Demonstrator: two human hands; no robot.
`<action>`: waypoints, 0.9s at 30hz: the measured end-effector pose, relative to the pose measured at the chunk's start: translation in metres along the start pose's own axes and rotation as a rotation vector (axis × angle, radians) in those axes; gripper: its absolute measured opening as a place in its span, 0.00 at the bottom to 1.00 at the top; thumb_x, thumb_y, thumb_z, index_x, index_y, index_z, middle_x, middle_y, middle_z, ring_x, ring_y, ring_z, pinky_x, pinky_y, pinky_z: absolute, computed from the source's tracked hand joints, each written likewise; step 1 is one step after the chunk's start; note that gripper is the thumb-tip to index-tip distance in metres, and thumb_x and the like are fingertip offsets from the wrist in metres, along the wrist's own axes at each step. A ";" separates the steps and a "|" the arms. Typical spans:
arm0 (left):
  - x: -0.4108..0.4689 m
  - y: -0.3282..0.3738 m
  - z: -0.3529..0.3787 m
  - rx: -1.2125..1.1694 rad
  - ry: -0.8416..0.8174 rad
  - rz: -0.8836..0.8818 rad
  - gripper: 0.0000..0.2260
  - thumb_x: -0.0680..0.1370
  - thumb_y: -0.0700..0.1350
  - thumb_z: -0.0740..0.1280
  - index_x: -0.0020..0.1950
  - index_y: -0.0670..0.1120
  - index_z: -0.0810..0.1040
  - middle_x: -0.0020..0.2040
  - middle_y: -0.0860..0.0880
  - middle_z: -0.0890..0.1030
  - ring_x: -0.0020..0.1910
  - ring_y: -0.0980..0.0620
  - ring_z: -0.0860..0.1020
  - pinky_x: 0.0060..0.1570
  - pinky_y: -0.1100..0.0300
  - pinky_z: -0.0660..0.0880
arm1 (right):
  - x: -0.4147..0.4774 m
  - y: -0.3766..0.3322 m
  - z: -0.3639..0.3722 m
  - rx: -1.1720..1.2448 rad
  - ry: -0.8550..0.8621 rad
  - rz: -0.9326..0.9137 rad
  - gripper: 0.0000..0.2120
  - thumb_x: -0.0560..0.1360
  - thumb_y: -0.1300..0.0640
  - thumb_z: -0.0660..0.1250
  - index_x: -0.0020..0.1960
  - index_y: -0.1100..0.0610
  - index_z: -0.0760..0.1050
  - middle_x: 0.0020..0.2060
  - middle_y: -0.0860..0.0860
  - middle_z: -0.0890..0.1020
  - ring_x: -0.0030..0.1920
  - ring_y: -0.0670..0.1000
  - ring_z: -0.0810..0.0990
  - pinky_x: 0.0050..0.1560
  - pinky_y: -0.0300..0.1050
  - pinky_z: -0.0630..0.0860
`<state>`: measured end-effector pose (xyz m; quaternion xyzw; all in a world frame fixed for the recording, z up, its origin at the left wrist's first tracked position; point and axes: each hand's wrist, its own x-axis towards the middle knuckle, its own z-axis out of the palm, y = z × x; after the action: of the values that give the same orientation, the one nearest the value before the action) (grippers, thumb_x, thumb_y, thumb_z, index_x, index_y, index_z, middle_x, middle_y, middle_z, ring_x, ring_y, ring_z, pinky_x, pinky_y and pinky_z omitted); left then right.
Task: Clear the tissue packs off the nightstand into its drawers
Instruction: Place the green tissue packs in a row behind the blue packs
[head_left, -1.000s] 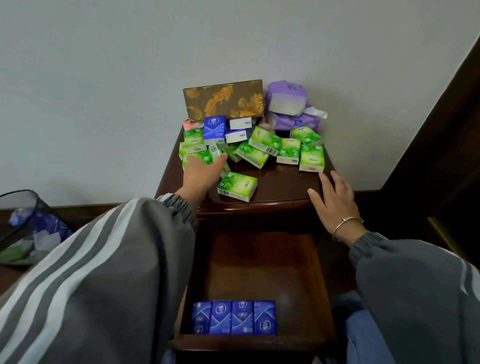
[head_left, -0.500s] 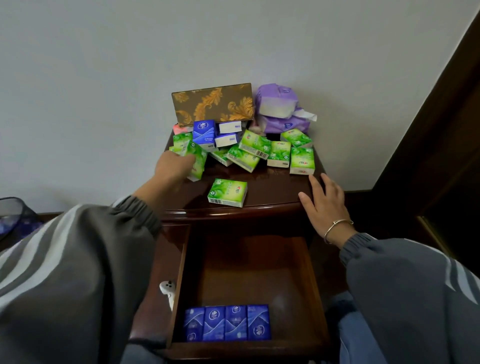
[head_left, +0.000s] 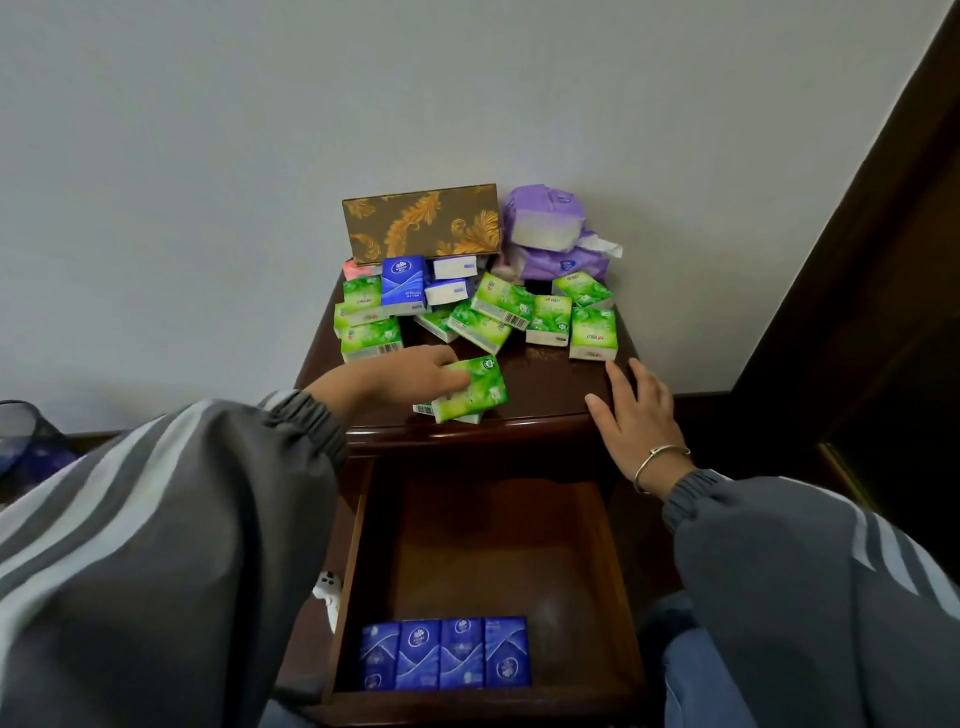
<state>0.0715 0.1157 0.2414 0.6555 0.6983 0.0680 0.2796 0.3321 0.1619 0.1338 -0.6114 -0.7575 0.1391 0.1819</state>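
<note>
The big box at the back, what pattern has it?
The big box is brown with golden leaf scrolls; head view.

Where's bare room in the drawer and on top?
The drawer floor behind the four blue packs is bare, plus a strip right of them. On the nightstand, only a patch between the held green pack and the right hand. The back is crowded with tissue packs.

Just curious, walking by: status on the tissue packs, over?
Left hand grips green pack at nightstand front. Right hand flat, open, on top. Drawer open, four blue packs inside; path clear.
</note>
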 end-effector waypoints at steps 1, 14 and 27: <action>0.002 -0.002 0.001 0.025 -0.001 -0.006 0.11 0.79 0.50 0.61 0.55 0.44 0.74 0.49 0.48 0.74 0.47 0.51 0.74 0.43 0.58 0.70 | 0.000 0.000 0.000 -0.002 0.000 -0.001 0.28 0.79 0.41 0.51 0.75 0.50 0.54 0.76 0.53 0.53 0.74 0.58 0.51 0.68 0.57 0.62; -0.005 -0.039 0.009 -0.201 0.022 0.056 0.12 0.78 0.52 0.66 0.56 0.47 0.72 0.53 0.48 0.76 0.51 0.50 0.76 0.48 0.58 0.73 | -0.001 -0.001 0.001 0.015 0.016 -0.016 0.27 0.79 0.42 0.52 0.75 0.50 0.55 0.76 0.53 0.54 0.74 0.58 0.51 0.66 0.57 0.65; -0.028 -0.092 0.035 -0.900 0.558 -0.107 0.06 0.78 0.47 0.67 0.50 0.45 0.73 0.48 0.45 0.81 0.40 0.58 0.81 0.45 0.61 0.76 | -0.002 0.001 0.004 -0.021 0.038 -0.027 0.27 0.79 0.42 0.52 0.75 0.51 0.57 0.75 0.55 0.56 0.74 0.59 0.53 0.68 0.58 0.62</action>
<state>0.0076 0.0672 0.1785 0.3911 0.6803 0.5185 0.3397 0.3316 0.1599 0.1300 -0.6054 -0.7635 0.1170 0.1921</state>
